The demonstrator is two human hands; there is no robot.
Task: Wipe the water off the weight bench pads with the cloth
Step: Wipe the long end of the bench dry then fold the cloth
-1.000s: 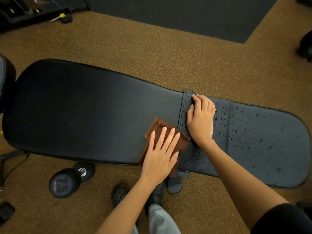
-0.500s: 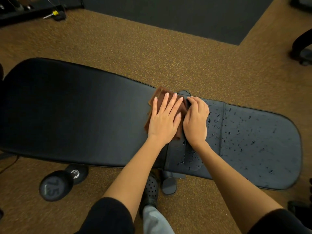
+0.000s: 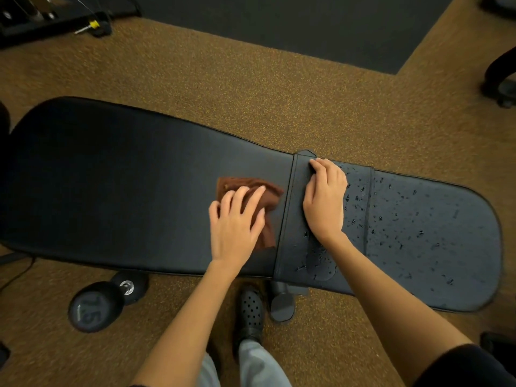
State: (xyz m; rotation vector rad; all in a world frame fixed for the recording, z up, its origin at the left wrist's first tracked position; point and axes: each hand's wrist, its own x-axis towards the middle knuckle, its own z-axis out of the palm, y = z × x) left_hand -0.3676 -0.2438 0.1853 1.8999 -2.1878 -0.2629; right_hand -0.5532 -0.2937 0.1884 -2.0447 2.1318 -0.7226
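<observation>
Shoe: a black perforated clog [image 3: 251, 311] stands on the brown carpet just under the bench's near edge, beside a bench foot [image 3: 282, 305]; stepping sideways along the bench could catch that foot.
Dumbbell: a dumbbell marked 15 [image 3: 96, 305] lies on the floor by the near edge, to the left; it is a trip risk if the person shifts that way.
Left hand: the left hand [image 3: 237, 222] lies flat with fingers spread and nearly straight, pressing the brown cloth [image 3: 265, 196] onto the long back pad [image 3: 111, 177]. It holds by pressure alone, so the cloth could bunch or slide out on the slick vinyl.
Cloth: it sits on the back pad, just left of the middle strap section, apart from the droplets.
Right hand: the right hand [image 3: 325, 199] rests on the middle section [image 3: 296, 219], fingertips curled over a ridge near the far edge. It lies among the water and may smear it or slip.
Water: droplets [image 3: 405, 227] cover the seat pad [image 3: 432, 247], and a small puddle [image 3: 318, 263] sits near the near edge; a stroke toward the body could push it onto the carpet and shoe.
Seams: raised stitched edges beside the middle section could trap water.
Open room: the back pad looks dry; the seat pad is free of obstacles to its rounded right end.
Far side: open carpet, then a dark mat [image 3: 279, 29].
</observation>
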